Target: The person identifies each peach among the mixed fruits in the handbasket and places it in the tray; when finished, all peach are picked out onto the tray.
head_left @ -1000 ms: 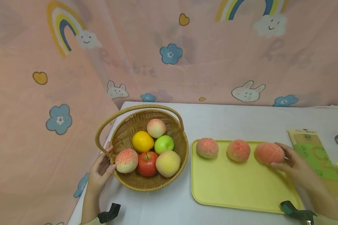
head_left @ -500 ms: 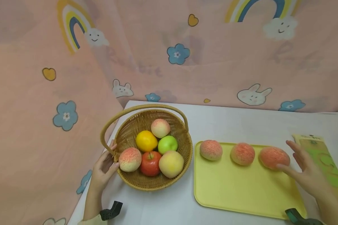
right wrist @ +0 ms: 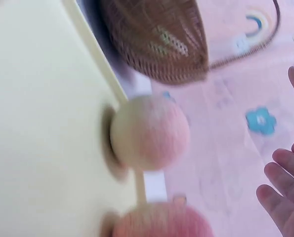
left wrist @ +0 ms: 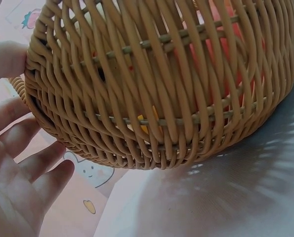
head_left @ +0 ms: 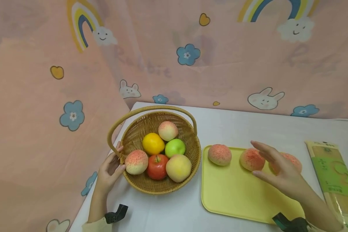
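My left hand (head_left: 108, 175) holds the left rim of a wicker basket (head_left: 158, 190), fingers outside and thumb at the edge. Inside are a peach (head_left: 136, 162) near the thumb, another peach (head_left: 168, 130) at the back, a red apple (head_left: 157, 167), a green apple (head_left: 175, 148), an orange-yellow fruit (head_left: 153, 143) and a pale yellow fruit (head_left: 178, 168). Above the yellow tray (head_left: 235, 193) hovers my right hand (head_left: 284, 177), fingers extended and holding nothing. Three peaches sit along the tray's back: left (head_left: 219, 154), middle (head_left: 251, 159) and right (head_left: 293, 161), the last partly hidden by the hand.
A green and brown packet (head_left: 333, 170) lies right of the tray on the white table (head_left: 220, 125). A pink patterned cloth (head_left: 162, 77) hangs behind and to the left. The basket's arched handle (head_left: 150, 109) stands up over its back.
My right hand has let go of the right peach and moved left above the tray. My left hand stays on the basket rim. The head view has shifted slightly.
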Demonstrator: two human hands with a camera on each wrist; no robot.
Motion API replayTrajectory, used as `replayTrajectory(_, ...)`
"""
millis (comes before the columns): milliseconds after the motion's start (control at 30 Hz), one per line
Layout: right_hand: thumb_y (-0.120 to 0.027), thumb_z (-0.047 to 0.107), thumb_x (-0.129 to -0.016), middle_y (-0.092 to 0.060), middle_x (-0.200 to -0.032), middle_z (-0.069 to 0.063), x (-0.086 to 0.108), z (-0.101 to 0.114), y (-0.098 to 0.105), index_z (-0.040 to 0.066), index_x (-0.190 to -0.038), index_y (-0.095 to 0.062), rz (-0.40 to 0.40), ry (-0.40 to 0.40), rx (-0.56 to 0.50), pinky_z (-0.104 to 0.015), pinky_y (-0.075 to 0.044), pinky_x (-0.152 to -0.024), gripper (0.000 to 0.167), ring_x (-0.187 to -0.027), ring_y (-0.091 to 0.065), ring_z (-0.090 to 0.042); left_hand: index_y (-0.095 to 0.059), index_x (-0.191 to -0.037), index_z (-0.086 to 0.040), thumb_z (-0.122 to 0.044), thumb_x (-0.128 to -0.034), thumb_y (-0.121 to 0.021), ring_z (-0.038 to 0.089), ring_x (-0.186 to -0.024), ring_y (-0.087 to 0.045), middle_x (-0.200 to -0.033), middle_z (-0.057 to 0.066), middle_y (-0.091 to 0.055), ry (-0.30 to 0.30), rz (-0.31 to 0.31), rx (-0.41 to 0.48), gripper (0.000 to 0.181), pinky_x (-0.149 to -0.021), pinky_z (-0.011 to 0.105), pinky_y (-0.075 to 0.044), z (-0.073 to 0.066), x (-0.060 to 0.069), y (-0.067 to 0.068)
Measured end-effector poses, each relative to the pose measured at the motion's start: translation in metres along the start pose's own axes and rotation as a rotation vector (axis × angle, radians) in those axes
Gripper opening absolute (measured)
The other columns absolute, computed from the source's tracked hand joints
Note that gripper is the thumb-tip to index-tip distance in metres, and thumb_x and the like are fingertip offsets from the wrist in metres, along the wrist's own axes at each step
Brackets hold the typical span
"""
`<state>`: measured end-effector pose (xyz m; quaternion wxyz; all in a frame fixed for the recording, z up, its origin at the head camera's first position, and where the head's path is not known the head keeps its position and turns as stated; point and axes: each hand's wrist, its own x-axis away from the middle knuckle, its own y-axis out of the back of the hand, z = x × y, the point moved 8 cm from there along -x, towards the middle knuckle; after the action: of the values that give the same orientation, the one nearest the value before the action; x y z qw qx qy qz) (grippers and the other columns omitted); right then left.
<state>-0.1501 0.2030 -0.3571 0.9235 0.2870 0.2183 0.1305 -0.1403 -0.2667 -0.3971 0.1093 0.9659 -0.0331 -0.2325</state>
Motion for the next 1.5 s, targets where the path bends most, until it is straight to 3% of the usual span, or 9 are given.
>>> replayTrajectory(233, -0.076, 0.007, -0.078, -0.042, -0.147, -0.004, -0.033, 0.036, -0.049, 0.017, -0.145, -0.036, 0.168, 0.053, -0.065, -0.008, -0.03, -0.104, 0.079, -0.133, -0.036, 0.003, -0.039, -0.136, 0.014, 0.018, -0.0807, -0.052, 0.012, -0.139, -0.035, -0.151, 0.029, -0.024, -0.017, -0.016, 0.008, 0.056, -0.107, 0.018, -0.036, -0.002, -0.001, 0.001)
replayTrajectory(367, -0.074, 0.018, -0.082, -0.044, -0.146, 0.0, -0.056, 0.061, -0.074, 0.019, -0.144, -0.038, 0.245, 0.103, -0.086, -0.031, -0.038, -0.108, 0.073, -0.134, -0.039, -0.009, -0.04, -0.135, 0.013, 0.018, -0.0806, -0.052, 0.011, -0.138, -0.036, -0.151, 0.028, -0.025, -0.015, -0.028, 0.009, 0.056, -0.106, 0.017, -0.036, -0.004, -0.002, 0.002)
replayTrajectory(467, -0.074, 0.017, -0.082, -0.043, -0.147, -0.003, -0.075, 0.081, -0.093, 0.015, -0.144, -0.038, 0.312, 0.144, -0.156, -0.045, -0.038, -0.107, 0.072, -0.135, -0.04, -0.019, -0.041, -0.135, 0.013, 0.018, -0.0805, -0.052, 0.01, -0.137, -0.037, -0.151, 0.028, -0.025, -0.02, -0.031, 0.008, 0.056, -0.106, 0.017, -0.036, -0.005, -0.002, 0.002)
replayTrajectory(633, -0.074, 0.015, -0.082, -0.042, -0.147, -0.004, -0.107, 0.11, -0.125, 0.011, -0.143, -0.038, 0.436, 0.18, -0.251, -0.043, -0.037, -0.11, 0.071, -0.134, -0.041, -0.021, -0.042, -0.136, 0.01, 0.017, -0.0811, -0.052, 0.011, -0.137, -0.038, -0.152, 0.027, -0.025, -0.018, -0.034, 0.004, 0.056, -0.105, 0.016, -0.036, -0.005, -0.002, 0.004)
replayTrajectory(800, -0.073, 0.02, -0.083, -0.044, -0.146, -0.005, -0.136, 0.129, -0.156, 0.009, -0.142, -0.039, 0.558, 0.163, -0.295, -0.038, -0.036, -0.111, 0.069, -0.135, -0.041, -0.021, -0.039, -0.136, 0.012, 0.017, -0.0819, -0.052, 0.013, -0.138, -0.036, -0.153, 0.026, -0.024, -0.026, -0.02, 0.018, 0.056, -0.106, 0.017, -0.035, -0.003, -0.002, 0.005)
replayTrajectory(1133, -0.07, 0.018, -0.085, -0.043, -0.145, -0.011, -0.174, 0.14, -0.21, 0.003, -0.142, -0.037, 0.729, 0.077, -0.347, -0.036, -0.034, -0.112, 0.067, -0.136, -0.04, -0.023, -0.036, -0.136, 0.016, 0.017, -0.083, -0.05, 0.012, -0.139, -0.034, -0.153, 0.027, -0.02, -0.009, 0.001, 0.03, 0.055, -0.107, 0.018, -0.035, -0.001, -0.002, 0.002)
replayTrajectory(1300, -0.069, 0.017, -0.085, -0.04, -0.148, -0.012, -0.18, 0.135, -0.231, 0.003, -0.144, -0.034, 0.821, 0.02, -0.378, -0.035, -0.031, -0.114, 0.07, -0.137, -0.038, -0.022, -0.034, -0.135, 0.018, 0.017, -0.0831, -0.05, 0.013, -0.14, -0.032, -0.153, 0.03, -0.018, -0.019, 0.014, 0.051, 0.055, -0.109, 0.02, -0.034, 0.0, -0.002, 0.0)
replayTrajectory(1500, -0.069, 0.012, -0.085, -0.037, -0.15, -0.015, -0.181, 0.127, -0.247, 0.001, -0.145, -0.032, 0.923, -0.062, -0.425, -0.042, -0.028, -0.115, 0.072, -0.14, -0.034, -0.024, -0.034, -0.136, 0.018, 0.015, -0.0835, -0.052, 0.013, -0.14, -0.033, -0.153, 0.029, -0.019, -0.005, 0.016, 0.054, 0.055, -0.108, 0.019, -0.034, -0.001, -0.002, -0.002)
